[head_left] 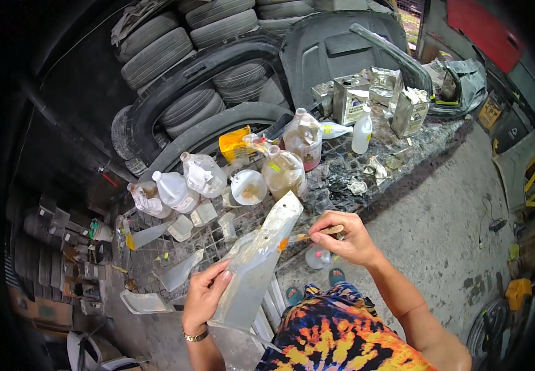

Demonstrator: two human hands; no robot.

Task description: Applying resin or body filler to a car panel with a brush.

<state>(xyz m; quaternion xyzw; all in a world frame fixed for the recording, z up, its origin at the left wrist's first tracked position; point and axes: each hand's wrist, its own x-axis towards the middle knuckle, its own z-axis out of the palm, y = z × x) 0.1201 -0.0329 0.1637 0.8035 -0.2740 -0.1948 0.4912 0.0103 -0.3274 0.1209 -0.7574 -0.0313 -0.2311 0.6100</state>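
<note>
My left hand (205,292) grips the left edge of a long, pale grey, semi-translucent panel (252,275), thumb on its face. The panel is tilted, with its narrow end pointing away over the workbench (341,207). In my right hand (346,238) is a brush with a wooden handle (334,230), pinched between thumb and fingers. The brush's tip meets the panel's right edge at an orange patch (283,244); whether the bristles or the panel carry that colour I cannot tell. Beyond the panel stand a white tub (249,187) with brownish residue and a cloudy jug (284,173).
Several plastic jugs (176,191) line the bench, with metal cans (411,112) and a white bottle (362,131) farther right. Pale offcuts (181,270) lie at left. A clear container with a red cap (318,256) is below my right hand. Tyres (156,59) are stacked behind.
</note>
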